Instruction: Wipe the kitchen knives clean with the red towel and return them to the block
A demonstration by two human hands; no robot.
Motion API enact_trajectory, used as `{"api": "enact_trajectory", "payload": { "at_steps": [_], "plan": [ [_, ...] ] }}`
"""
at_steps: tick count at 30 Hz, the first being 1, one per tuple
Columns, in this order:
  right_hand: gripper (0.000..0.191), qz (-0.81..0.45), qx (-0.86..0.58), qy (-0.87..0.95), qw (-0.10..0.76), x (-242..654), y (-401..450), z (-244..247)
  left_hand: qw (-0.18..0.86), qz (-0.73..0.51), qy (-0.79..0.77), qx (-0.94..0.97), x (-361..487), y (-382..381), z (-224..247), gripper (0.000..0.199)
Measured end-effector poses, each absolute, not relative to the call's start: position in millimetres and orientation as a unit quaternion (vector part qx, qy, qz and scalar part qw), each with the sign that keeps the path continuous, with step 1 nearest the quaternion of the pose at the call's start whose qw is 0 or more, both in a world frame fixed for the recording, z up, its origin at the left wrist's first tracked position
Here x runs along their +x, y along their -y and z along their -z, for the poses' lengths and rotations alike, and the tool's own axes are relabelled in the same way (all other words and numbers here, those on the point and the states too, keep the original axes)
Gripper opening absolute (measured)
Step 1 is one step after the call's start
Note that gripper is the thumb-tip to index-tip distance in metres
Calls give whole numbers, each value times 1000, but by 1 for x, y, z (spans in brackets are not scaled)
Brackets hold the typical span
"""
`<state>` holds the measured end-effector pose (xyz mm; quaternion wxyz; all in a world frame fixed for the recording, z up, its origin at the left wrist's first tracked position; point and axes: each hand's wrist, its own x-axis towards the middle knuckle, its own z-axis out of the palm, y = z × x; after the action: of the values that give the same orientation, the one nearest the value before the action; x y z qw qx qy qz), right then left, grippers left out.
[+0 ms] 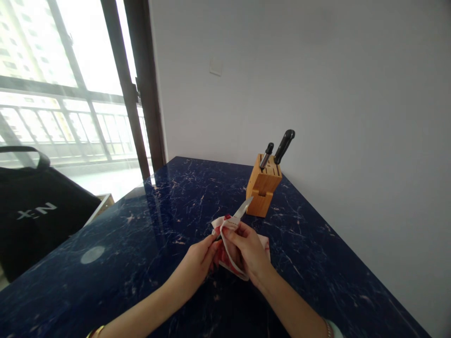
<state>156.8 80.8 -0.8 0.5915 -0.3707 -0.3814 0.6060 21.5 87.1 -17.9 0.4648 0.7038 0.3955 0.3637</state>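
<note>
A knife (pixel 244 208) points away from me and to the right, its bare blade tip in front of the wooden knife block (pixel 263 180). My left hand (pixel 205 253) is closed around its dark handle, most of which the fingers hide. Wrapped over the middle of the blade is a white and red cloth (pixel 230 256). My right hand (pixel 251 246) pinches that cloth against the blade, with folds hanging below and to the right. Both hands are held above the dark blue marbled table, close together.
In the knife block stand a black-handled knife (pixel 284 145) and a tool with a black and silver handle (pixel 267 156). The blue table (pixel 158 225) meets a grey wall behind and to the right. A black bag (pixel 38 211) is at the left, near the window.
</note>
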Motion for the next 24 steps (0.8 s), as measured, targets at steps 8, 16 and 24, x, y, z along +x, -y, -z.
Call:
{"api": "enact_trajectory", "payload": {
  "at_steps": [8, 16, 24],
  "plan": [
    [27, -608, -357, 431, 563, 170, -81, -5, 569, -354, -352, 653, 22, -91, 19, 37],
    [29, -590, -397, 383, 589, 158, -76, -4, 486, -366, -370, 702, 20, -84, 11, 29],
    [30, -614, -354, 447, 546, 173, -78, -7, 565, -355, -350, 658, 20, -91, 17, 38]
  ]
}}
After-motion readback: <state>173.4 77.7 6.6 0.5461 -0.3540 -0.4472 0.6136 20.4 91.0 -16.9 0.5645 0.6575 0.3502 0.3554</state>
